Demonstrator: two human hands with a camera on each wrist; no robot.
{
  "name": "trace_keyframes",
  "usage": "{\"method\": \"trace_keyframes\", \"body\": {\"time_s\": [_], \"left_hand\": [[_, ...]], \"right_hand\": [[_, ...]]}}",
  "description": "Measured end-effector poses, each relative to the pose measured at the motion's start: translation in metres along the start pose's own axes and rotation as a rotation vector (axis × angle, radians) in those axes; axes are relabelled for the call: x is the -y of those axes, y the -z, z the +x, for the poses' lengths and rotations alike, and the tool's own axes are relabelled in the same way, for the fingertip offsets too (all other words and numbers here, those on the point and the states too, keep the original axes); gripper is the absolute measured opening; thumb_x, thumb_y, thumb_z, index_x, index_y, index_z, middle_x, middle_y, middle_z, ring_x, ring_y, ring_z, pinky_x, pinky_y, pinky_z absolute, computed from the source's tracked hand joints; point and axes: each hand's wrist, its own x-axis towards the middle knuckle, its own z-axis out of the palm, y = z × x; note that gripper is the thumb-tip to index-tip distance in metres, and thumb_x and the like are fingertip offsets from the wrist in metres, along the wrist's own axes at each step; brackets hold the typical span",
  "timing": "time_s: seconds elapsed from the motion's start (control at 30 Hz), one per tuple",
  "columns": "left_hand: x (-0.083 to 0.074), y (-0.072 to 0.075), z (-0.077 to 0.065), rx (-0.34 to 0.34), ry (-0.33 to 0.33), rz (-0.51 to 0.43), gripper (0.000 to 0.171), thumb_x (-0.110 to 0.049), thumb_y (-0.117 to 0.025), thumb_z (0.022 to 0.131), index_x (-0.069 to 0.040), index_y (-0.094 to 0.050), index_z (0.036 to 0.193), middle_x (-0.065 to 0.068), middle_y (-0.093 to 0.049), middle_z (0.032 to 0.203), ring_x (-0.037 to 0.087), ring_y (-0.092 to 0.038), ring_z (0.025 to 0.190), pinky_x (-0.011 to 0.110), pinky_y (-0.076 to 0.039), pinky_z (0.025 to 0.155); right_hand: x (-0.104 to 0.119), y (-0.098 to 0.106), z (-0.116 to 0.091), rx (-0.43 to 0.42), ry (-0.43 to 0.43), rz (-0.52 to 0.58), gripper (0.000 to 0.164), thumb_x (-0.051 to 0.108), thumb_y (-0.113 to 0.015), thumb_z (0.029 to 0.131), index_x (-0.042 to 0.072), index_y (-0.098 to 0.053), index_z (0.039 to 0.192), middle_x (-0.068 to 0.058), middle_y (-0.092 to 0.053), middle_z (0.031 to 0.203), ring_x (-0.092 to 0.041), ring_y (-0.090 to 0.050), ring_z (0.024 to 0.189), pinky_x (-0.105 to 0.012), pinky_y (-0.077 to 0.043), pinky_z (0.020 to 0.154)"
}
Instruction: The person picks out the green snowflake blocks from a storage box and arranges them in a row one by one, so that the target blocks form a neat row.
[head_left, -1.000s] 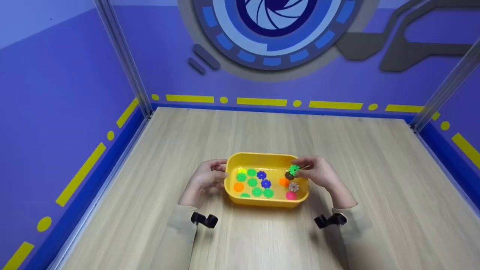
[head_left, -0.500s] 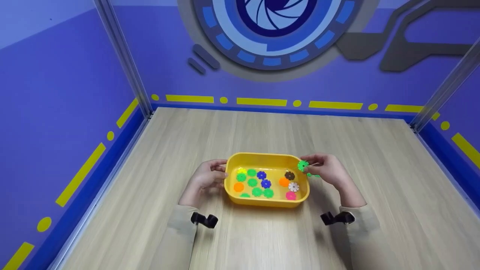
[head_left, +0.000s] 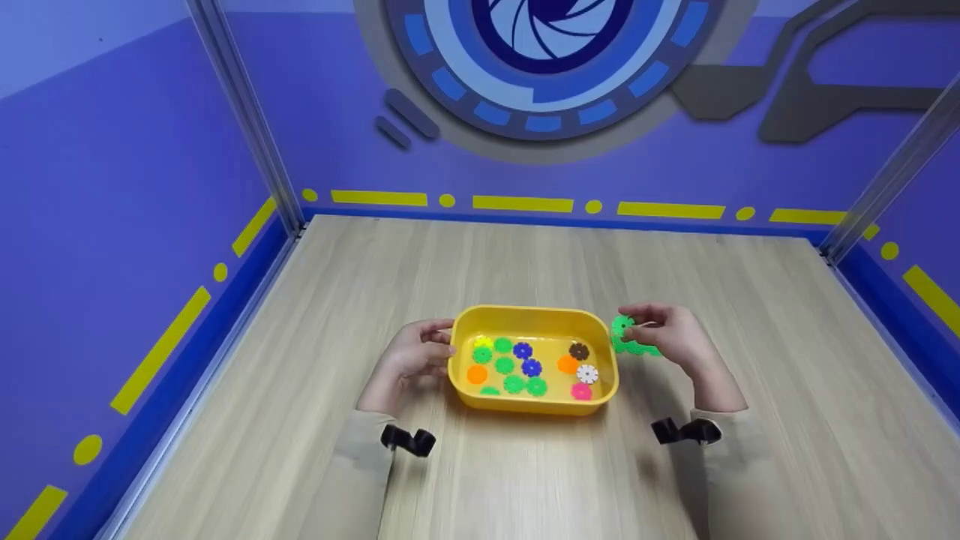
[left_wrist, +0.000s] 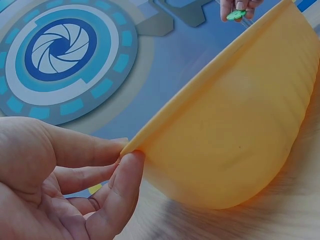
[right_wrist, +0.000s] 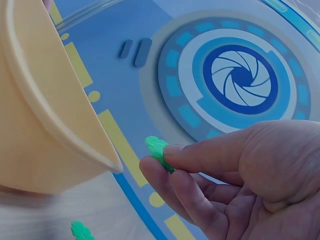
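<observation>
The green disc (head_left: 622, 325) we pinch in our right hand (head_left: 673, 337) is now beside the yellow box (head_left: 531, 406), no longer over it — so it is out, near other green discs (head_left: 636, 349) on the desk (head_left: 750, 330) — while our left hand (head_left: 407, 351) pinches the box's rim (left_wrist: 200, 87).

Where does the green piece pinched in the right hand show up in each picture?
Head: the green piece is just right of the yellow tub.
Left wrist: the green piece is near the top edge, right of center.
Right wrist: the green piece is near the middle.
Shared landmark: the round wall emblem.
</observation>
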Motion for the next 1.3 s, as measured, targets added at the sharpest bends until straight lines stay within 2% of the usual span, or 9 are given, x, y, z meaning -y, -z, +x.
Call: {"method": "trace_keyframes", "body": {"time_s": [0.17,0.3,0.6,0.87,1.1,1.3], "left_hand": [[0.000,0.000,0.000,0.000,-0.005,0.001,0.056,0.006,-0.069,0.090,-0.006,-0.058,0.144,0.014,-0.063,0.115,0.017,-0.065,0.078,0.031,-0.064,0.067],[0.000,0.000,-0.001,-0.002,-0.001,0.005,0.056,0.006,-0.069,0.090,-0.006,-0.058,0.144,0.013,-0.062,0.114,0.017,-0.064,0.079,0.032,-0.064,0.068],[0.001,0.000,0.000,0.001,-0.002,0.001,0.056,0.007,-0.069,0.090,-0.006,-0.058,0.144,0.013,-0.061,0.114,0.017,-0.063,0.079,0.030,-0.063,0.065],[0.000,0.000,0.001,0.007,0.002,-0.004,0.057,0.007,-0.069,0.090,-0.007,-0.058,0.144,0.010,-0.061,0.111,0.017,-0.063,0.079,0.030,-0.063,0.066],[0.000,0.001,0.000,0.018,-0.013,-0.008,0.057,0.007,-0.069,0.089,-0.005,-0.058,0.144,0.010,-0.061,0.109,0.017,-0.063,0.073,0.033,-0.064,0.067],[0.000,0.001,-0.001,0.016,-0.013,-0.022,0.056,0.007,-0.068,0.089,-0.004,-0.058,0.143,0.009,-0.061,0.107,0.016,-0.063,0.073,0.031,-0.063,0.063]], "right_hand": [[-0.007,0.010,0.000,-0.016,0.008,0.004,0.044,0.016,-0.072,0.095,0.001,-0.064,0.136,-0.021,-0.069,0.125,-0.005,-0.071,0.089,-0.018,-0.057,0.076],[-0.012,0.016,-0.001,-0.039,0.017,0.003,0.045,0.015,-0.071,0.096,0.000,-0.063,0.137,-0.023,-0.068,0.127,-0.002,-0.070,0.087,-0.016,-0.056,0.076],[-0.024,0.026,-0.002,-0.062,0.010,0.051,0.048,0.011,-0.070,0.096,-0.002,-0.059,0.141,-0.024,-0.066,0.127,0.001,-0.071,0.086,-0.013,-0.057,0.079],[-0.034,0.036,-0.003,-0.083,-0.012,0.036,0.047,0.010,-0.068,0.096,-0.002,-0.059,0.140,-0.023,-0.065,0.128,0.002,-0.072,0.085,-0.012,-0.057,0.080],[-0.049,0.043,-0.001,-0.083,-0.029,0.040,0.050,0.008,-0.068,0.096,-0.005,-0.055,0.143,-0.028,-0.059,0.134,0.002,-0.072,0.086,-0.011,-0.056,0.080],[-0.058,0.045,0.001,-0.068,-0.066,0.059,0.052,0.007,-0.070,0.095,-0.007,-0.055,0.143,-0.022,-0.062,0.126,0.003,-0.071,0.086,-0.012,-0.056,0.081]]}}
